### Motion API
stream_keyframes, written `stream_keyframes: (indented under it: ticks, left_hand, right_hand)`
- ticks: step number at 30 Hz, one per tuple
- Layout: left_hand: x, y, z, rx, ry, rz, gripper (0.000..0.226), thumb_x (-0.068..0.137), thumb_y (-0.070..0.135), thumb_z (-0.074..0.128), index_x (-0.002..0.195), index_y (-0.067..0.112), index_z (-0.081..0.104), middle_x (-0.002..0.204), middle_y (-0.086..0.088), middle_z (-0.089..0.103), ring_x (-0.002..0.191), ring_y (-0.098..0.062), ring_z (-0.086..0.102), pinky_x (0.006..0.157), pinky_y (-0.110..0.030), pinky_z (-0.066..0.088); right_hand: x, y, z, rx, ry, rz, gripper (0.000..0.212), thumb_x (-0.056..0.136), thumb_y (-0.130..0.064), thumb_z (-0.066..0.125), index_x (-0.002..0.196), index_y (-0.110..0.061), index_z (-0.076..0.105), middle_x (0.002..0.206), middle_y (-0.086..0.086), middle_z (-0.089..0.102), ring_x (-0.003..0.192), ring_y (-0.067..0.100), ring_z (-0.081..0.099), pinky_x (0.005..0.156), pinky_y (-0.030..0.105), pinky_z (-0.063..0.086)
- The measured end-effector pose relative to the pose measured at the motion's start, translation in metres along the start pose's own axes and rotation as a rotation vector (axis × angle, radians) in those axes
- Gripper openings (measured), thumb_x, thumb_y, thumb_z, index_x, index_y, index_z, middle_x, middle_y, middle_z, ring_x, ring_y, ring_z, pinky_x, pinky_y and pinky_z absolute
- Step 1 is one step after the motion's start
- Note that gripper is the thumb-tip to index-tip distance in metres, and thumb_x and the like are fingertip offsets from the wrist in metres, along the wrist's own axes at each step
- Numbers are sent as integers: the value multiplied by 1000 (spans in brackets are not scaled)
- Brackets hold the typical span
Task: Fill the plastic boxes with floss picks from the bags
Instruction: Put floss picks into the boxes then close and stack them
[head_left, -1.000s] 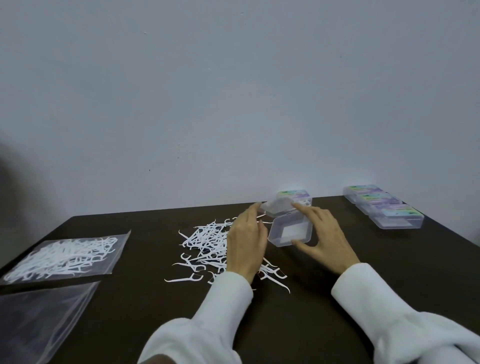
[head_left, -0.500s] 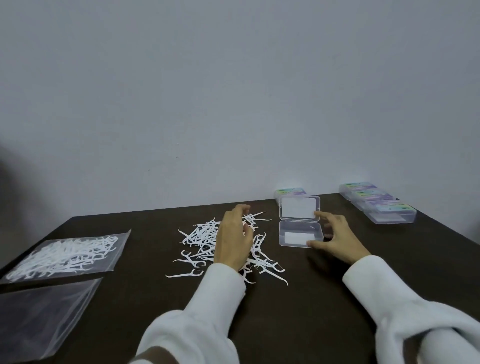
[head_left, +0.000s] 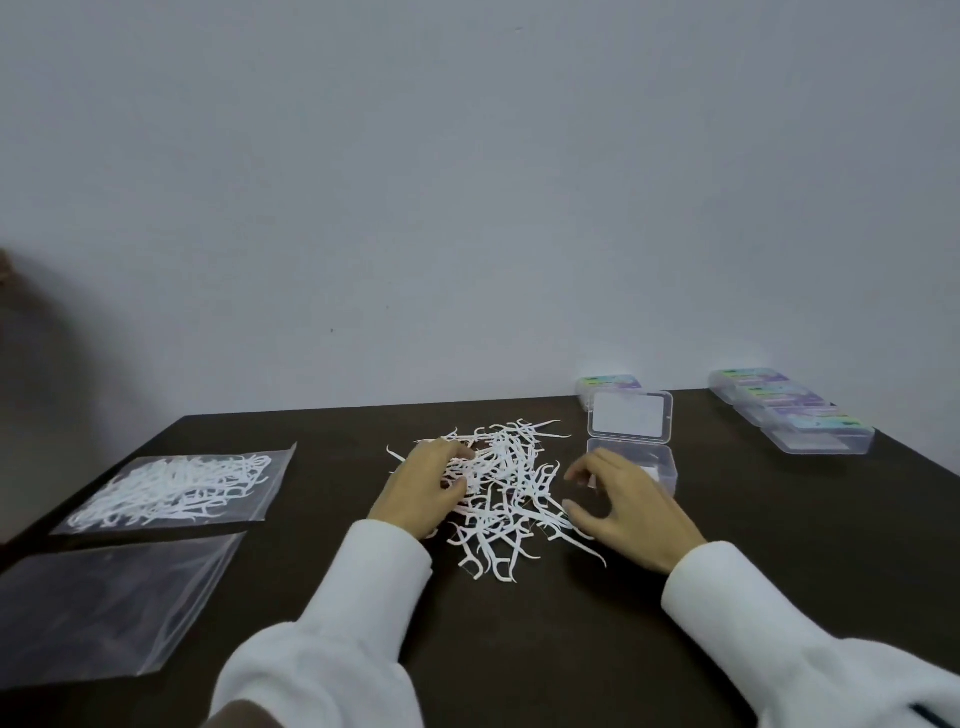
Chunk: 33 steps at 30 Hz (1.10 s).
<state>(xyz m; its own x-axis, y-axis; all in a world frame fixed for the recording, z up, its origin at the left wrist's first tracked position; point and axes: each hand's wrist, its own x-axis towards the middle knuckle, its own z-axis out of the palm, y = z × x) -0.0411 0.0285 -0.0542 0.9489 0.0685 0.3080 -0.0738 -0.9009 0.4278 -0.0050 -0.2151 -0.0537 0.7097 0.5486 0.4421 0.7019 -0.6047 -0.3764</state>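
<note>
A loose pile of white floss picks (head_left: 506, 478) lies in the middle of the dark table (head_left: 727, 545). My left hand (head_left: 426, 486) rests on the pile's left side, fingers curled over some picks. My right hand (head_left: 623, 501) hovers at the pile's right edge, fingers apart, holding nothing. Just behind it stands a clear plastic box (head_left: 636, 457) with its lid up. A bag full of floss picks (head_left: 176, 488) lies at the left.
An empty clear bag (head_left: 104, 608) lies at the near left. One closed labelled box (head_left: 608, 385) sits behind the open one. A row of closed boxes (head_left: 789, 415) stands at the far right, near the table's edge. A grey wall rises behind.
The open box was set down with its lid raised. My right hand let go of it and moved left to the pile. My left hand settled onto the picks.
</note>
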Motion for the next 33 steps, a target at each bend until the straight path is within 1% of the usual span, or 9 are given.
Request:
stream_keyframes:
  ticks: [5,8,12,16,19,22,25,29,33]
  left_hand:
    - [-3,-16,-4,113,-48,-109,38,98,32,46,135,24,45,141,3,41,132,-13,33,103,-33,33]
    - [-2,-20,-2,144,-34,-193,41,100,34,40,140,24,40,145,1,38,135,-16,30,103,-35,32]
    - [0,-19,2,155,-63,-181,41,101,31,35,141,24,40,145,1,39,134,-17,31,105,-37,30]
    - [0,-15,1,109,-51,-132,39,101,32,36,138,22,45,139,0,46,129,-17,36,102,-35,34]
    - [-1,-11,1,30,-35,-92,36,99,29,41,133,21,50,128,-1,55,118,-17,47,95,-31,39]
    - [-1,-7,1,-132,2,-92,31,97,21,45,127,20,54,112,0,63,95,-15,61,90,-34,49]
    - [-2,-4,1,-179,16,-83,33,95,8,42,122,20,57,108,1,63,85,-15,62,84,-34,52]
    - [-5,-1,-1,-137,-53,-11,47,87,-2,44,123,24,58,111,3,58,89,-13,57,82,-26,50]
    - [-5,2,-1,-97,-132,11,43,86,15,55,127,29,56,127,5,51,112,-11,50,98,-32,42]
  right_hand:
    - [8,-19,19,-63,-51,183,51,90,-51,48,130,-22,40,127,0,52,115,15,49,94,28,41]
    - [18,-27,30,-83,-42,272,59,89,-57,44,133,-20,36,124,3,53,118,20,46,91,32,42]
    - [31,-38,44,-142,-24,300,64,88,-57,47,134,-15,34,122,6,55,119,23,43,90,34,42]
    - [40,-43,51,-87,0,289,48,90,-35,54,130,-15,37,116,7,59,110,21,50,83,30,44]
    - [40,-41,50,46,-11,298,41,88,-20,59,125,-16,44,116,9,61,106,22,56,86,31,46]
    - [40,-38,45,153,-1,296,37,84,-13,64,119,-14,51,113,9,63,103,20,60,87,28,48]
    - [41,-33,43,179,26,283,28,82,-12,66,109,-14,59,105,5,66,94,14,60,80,21,46]
    - [43,-28,41,188,40,293,21,77,-8,68,97,-13,66,96,2,68,86,10,60,78,18,46]
    - [44,-25,37,214,70,278,19,74,-6,68,91,-15,67,90,2,69,81,10,62,78,23,52]
